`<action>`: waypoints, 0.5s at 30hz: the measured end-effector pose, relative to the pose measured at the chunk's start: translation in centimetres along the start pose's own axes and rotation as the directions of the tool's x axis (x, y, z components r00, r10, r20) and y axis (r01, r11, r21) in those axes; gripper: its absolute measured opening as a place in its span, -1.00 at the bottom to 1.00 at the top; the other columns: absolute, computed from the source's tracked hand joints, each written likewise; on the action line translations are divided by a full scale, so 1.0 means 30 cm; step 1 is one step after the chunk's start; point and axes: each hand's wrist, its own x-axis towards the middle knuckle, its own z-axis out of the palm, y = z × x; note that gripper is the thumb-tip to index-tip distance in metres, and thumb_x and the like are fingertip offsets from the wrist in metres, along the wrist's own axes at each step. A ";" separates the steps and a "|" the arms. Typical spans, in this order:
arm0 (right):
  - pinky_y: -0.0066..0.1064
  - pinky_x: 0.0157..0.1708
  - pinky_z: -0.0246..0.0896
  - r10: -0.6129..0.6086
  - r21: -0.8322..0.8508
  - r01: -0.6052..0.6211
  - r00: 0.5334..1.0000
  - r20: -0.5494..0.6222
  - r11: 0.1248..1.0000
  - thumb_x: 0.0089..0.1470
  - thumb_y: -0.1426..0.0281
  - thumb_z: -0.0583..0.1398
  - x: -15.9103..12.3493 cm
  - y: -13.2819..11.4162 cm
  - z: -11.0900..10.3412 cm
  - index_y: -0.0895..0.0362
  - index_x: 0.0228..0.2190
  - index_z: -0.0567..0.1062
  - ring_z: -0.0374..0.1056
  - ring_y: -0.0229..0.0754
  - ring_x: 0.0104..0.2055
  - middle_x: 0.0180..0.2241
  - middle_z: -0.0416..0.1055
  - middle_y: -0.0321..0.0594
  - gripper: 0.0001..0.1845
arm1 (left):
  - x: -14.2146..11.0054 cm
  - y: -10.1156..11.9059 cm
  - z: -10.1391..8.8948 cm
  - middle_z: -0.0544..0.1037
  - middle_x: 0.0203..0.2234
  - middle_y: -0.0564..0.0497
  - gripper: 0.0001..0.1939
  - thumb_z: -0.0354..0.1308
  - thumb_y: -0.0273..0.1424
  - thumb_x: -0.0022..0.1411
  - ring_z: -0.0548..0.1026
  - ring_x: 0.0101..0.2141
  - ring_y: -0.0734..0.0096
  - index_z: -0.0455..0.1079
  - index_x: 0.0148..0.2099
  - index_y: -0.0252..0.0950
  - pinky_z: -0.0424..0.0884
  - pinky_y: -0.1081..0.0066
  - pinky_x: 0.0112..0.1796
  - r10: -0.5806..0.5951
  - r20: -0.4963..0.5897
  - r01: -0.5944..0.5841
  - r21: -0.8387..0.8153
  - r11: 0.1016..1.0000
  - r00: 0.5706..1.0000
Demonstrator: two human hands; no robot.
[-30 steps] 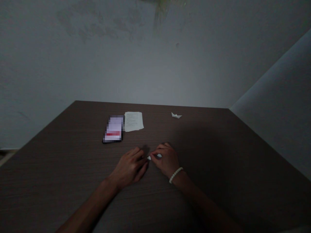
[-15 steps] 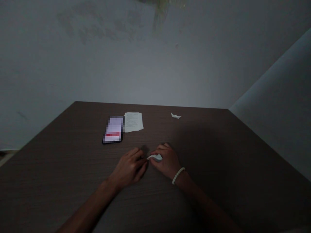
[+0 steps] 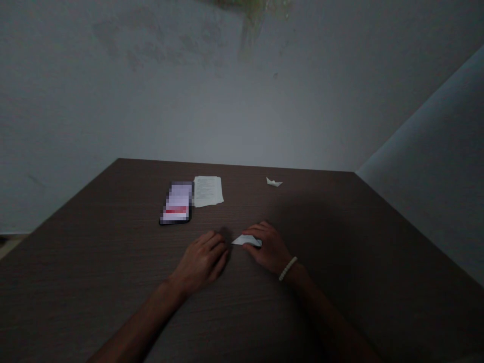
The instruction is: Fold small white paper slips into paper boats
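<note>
Paper point(image 3: 245, 241) is lying folded under my right hand point(image 3: 267, 248), its fingers pressing the crease down on the dark wood table point(image 3: 113, 282), while my left hand point(image 3: 200, 262) is resting spread beside it.

Your head camera looks forward and down from above the table point(image 3: 94, 282), close enough to put your left hand point(image 3: 200, 263) and right hand point(image 3: 267, 247) just below frame centre. The table fills the lower half around 6 o'clock, and the wall point(image 3: 227, 85) fills the upper half around 12 o'clock.
</note>
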 end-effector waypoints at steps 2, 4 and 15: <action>-0.28 -0.09 0.22 -0.021 0.025 0.021 1.000 0.016 0.999 -0.02 0.51 0.30 -0.002 -0.006 0.003 0.08 -0.18 0.54 0.36 -0.15 -0.15 -0.19 0.52 -0.21 -0.70 | 0.000 -0.005 0.002 0.49 -0.25 -0.14 -0.76 -0.06 -0.49 0.33 0.37 -0.24 0.24 0.44 -0.12 -0.40 0.42 0.23 -0.22 -0.028 0.007 0.028 -0.016 0.999 1.000; -0.27 -0.07 0.22 -0.052 0.059 0.050 0.998 0.031 0.997 -0.01 0.54 0.28 -0.004 -0.011 0.005 0.08 -0.17 0.53 0.37 -0.15 -0.14 -0.19 0.53 -0.22 -0.68 | -0.001 -0.010 0.005 0.49 -0.17 -0.15 -0.73 -0.05 -0.52 0.31 0.39 -0.20 0.22 0.40 -0.01 -0.39 0.43 0.21 -0.19 -0.024 0.018 0.024 -0.027 0.999 1.000; -0.25 -0.03 0.23 -0.017 0.038 0.020 0.996 -0.083 0.999 0.01 0.54 0.26 0.001 -0.006 0.011 0.09 -0.11 0.51 0.34 -0.13 -0.09 -0.15 0.49 -0.18 -0.65 | -0.001 -0.004 -0.008 0.51 -0.11 -0.08 -0.79 0.02 -0.45 0.30 0.40 -0.08 0.18 0.50 -0.22 -0.28 0.38 0.13 -0.07 0.037 0.069 -0.028 -0.128 0.991 0.997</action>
